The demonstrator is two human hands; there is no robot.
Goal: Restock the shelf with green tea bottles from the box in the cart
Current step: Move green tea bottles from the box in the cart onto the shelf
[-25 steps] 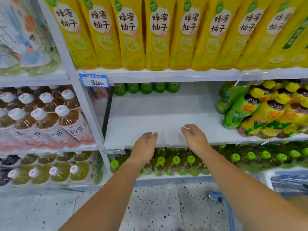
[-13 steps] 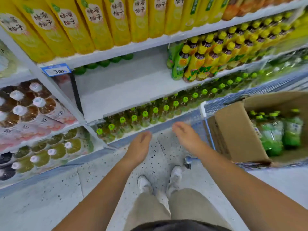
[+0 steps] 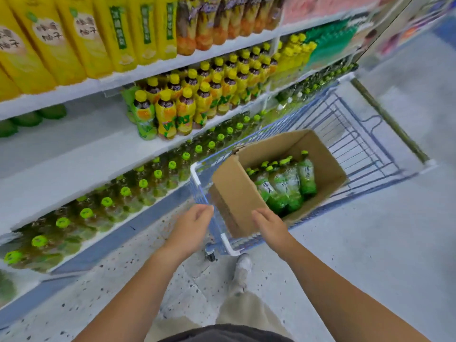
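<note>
While packed close and leaning together, seen low inside the open cardboard box [image 3: 234, 193]: green tea bottles [image 3: 283, 186], lime caps up, green labels facing out, gathered toward the box's right side. Box seated in the near end of the blue wire cart [image 3: 350, 134], one long flap standing up on the side toward the person. Left hand [image 3: 190, 227] just beside the cart's near corner rail, fingers loosely curled, grip released, well apart from the bottles. Right hand [image 3: 269, 225] in front of the raised flap's lower edge, fingers likewise relaxed, grip released; touching the flap or not, cannot tell. Left of the cart, a white shelf [image 3: 74, 149], with a few green bottles [image 3: 27, 118] at its back and yellow-capped bottles [image 3: 187, 104] in rows further along the same board. One level down, rows of green-capped bottles [image 3: 123, 193] of amber drink, blurred at the near end; one level up, tall yellow bottles [image 3: 74, 38] with printed labels. Underfoot, pale speckled floor [image 3: 185, 287], and one light shoe [image 3: 243, 267] close by the cart's wheel.
</note>
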